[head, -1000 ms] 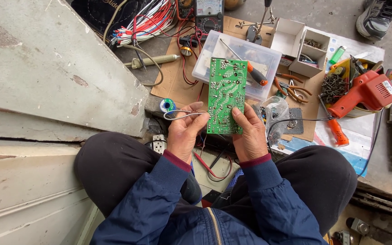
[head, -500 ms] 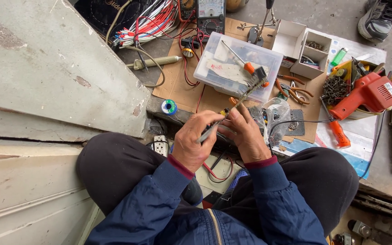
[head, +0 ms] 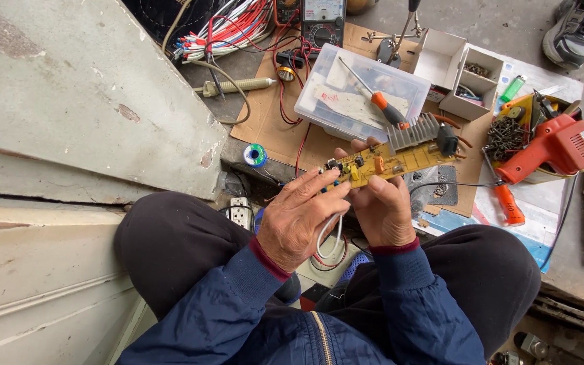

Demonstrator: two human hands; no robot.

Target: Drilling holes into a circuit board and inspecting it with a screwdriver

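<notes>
Here, seated figure, dark trousers, blue jacket, work spread on the floor.
Board: yellow circuit board (head: pixel 390 160) held component side up, tilted, above the lap, in front of the clear plastic box (head: pixel 361 100); a finned heat sink (head: pixel 414 132) sits on its far edge.
Left hand: left hand (head: pixel 297 220) at the board's near-left end, fingers curled and pinching that end; white wire (head: pixel 326 233) loops beneath the palm.
Right hand: right hand (head: pixel 383 209) under the board's middle, closed on its edge, fingertips showing past the far side.
Box: an orange-handled screwdriver (head: pixel 380 101) lies on its lid.
Floor left: solder spool (head: pixel 255 155) on cardboard, near the left hand; white power strip (head: pixel 240 211) by the knee.
Floor right: red soldering gun (head: pixel 554 147) beside a heap of dark screws (head: pixel 506 137), well apart from the hands.
Far edge: multimeter (head: pixel 323 19) with a bundle of red and white wires (head: pixel 228 30) beside it.
Top right: a shoe (head: pixel 572 28), another person's.
</notes>
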